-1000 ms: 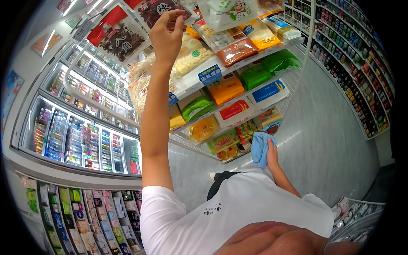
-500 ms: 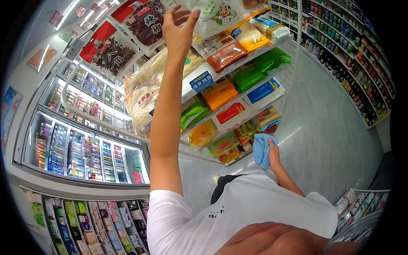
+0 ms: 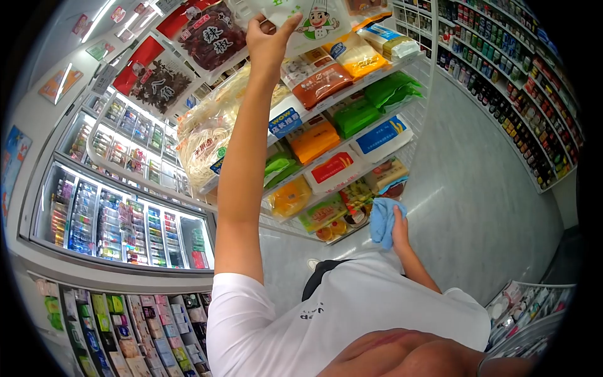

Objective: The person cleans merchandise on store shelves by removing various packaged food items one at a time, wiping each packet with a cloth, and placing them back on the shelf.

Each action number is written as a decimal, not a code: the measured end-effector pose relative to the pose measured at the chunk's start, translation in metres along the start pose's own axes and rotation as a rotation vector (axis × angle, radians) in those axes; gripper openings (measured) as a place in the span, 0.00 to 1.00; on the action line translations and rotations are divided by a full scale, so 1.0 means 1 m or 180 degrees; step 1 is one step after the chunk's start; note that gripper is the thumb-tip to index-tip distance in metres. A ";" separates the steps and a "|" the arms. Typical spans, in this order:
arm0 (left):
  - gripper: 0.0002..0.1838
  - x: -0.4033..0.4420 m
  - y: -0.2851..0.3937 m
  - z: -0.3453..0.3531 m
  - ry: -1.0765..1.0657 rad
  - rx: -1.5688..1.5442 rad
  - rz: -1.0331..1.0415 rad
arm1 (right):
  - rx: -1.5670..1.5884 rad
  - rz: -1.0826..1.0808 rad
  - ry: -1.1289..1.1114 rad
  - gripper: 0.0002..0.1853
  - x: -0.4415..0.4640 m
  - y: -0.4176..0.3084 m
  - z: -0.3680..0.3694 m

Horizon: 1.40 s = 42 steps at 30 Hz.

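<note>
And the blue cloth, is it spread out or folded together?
Not spread out: the blue cloth is gathered into a creased bundle in the right hand. Whether it is neatly folded, I cannot tell.

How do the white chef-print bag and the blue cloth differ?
The white bag is printed with a cartoon chef; the blue cloth looks plain. The bag looks fairly flat; the cloth is bunched up. The bag is high, at the left hand; the cloth is lower, in the right hand. Both look flexible.
</note>
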<state>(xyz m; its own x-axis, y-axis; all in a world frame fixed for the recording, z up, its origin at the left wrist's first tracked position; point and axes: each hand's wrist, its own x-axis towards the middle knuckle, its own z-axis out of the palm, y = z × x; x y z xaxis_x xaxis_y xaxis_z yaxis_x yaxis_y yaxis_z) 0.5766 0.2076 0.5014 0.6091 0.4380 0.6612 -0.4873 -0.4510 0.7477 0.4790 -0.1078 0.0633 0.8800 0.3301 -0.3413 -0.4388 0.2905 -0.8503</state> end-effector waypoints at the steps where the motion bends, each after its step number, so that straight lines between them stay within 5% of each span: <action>1: 0.40 0.001 0.004 0.002 0.0006 -0.0097 -0.0098 | 0.0035 0.0019 0.0011 0.26 0.002 0.000 -0.001; 13: 0.24 0.030 -0.019 0.008 -0.0195 -0.0660 0.0052 | -0.0028 0.0027 0.0142 0.26 0.010 -0.028 -0.033; 27: 0.25 0.045 -0.032 0.010 0.0306 -0.0922 -0.0247 | -0.0018 -0.0242 0.0490 0.26 0.015 -0.018 -0.088; 42: 0.27 0.007 -0.002 0.019 0.0196 -0.0425 -0.0116 | -0.0829 -0.0217 0.0428 0.25 -0.033 -0.101 -0.145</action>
<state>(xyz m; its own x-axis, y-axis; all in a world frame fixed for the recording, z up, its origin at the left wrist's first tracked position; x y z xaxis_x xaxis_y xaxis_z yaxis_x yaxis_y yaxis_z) 0.5939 0.1970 0.5029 0.5904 0.5011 0.6327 -0.5470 -0.3281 0.7702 0.5207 -0.2782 0.1025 0.9296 0.1907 -0.3153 -0.3319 0.0618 -0.9413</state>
